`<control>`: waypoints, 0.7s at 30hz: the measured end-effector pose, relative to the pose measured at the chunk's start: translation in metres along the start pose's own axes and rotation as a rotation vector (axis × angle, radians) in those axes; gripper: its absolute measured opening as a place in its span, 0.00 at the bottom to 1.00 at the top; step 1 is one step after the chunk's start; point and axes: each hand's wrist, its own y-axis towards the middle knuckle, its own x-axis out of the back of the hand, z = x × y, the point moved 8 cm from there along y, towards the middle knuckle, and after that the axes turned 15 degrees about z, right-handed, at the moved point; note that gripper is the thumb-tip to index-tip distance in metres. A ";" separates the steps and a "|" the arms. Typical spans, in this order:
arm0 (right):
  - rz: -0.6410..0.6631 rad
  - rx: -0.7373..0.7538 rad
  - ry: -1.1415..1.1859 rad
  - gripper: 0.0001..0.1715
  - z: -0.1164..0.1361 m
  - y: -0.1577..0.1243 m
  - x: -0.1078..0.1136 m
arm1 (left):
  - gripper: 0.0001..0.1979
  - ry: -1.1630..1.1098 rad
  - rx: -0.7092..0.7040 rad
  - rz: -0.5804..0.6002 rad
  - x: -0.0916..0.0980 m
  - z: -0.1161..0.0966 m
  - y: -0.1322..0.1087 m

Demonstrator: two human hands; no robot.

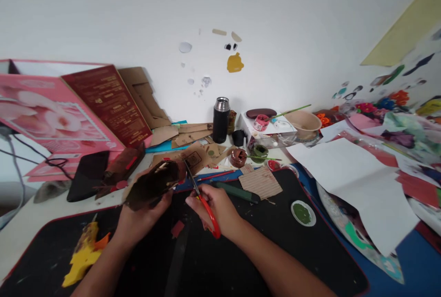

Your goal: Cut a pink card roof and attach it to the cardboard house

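My left hand [143, 219] is wrapped round the underside of a dark brown cardboard piece [149, 187], hollow and many-sided, raised above the black mat [272, 242]. My right hand [217, 207] grips red-handled scissors [210, 216]. Their metal blades point up and left, close beside the right edge of the cardboard piece; whether they touch it I cannot tell. A small reddish scrap [177, 228] lies on the mat between my forearms. Behind my right hand are a dark green marker-like object [237, 191] and a corrugated cardboard piece [261, 182].
A yellow glue gun [82, 258] lies at the left. Green paint fills a white lid [303, 213] at the right. Behind stand a black flask [221, 120], paint jars [238, 157] and a pink box [62, 113]. White paper [354, 182] overhangs the right side.
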 end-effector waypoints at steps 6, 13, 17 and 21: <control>0.003 0.004 0.061 0.27 -0.013 0.002 -0.001 | 0.16 -0.031 -0.064 -0.057 0.001 -0.007 -0.001; 0.049 0.000 0.216 0.33 -0.009 0.002 -0.007 | 0.13 -0.051 -0.061 -0.056 0.002 -0.006 -0.002; 0.096 0.001 0.249 0.39 -0.004 0.000 -0.008 | 0.14 -0.048 -0.059 -0.050 0.002 -0.005 -0.003; 0.147 0.032 0.225 0.45 -0.002 -0.003 -0.006 | 0.19 -0.062 -0.059 -0.028 0.000 -0.001 -0.003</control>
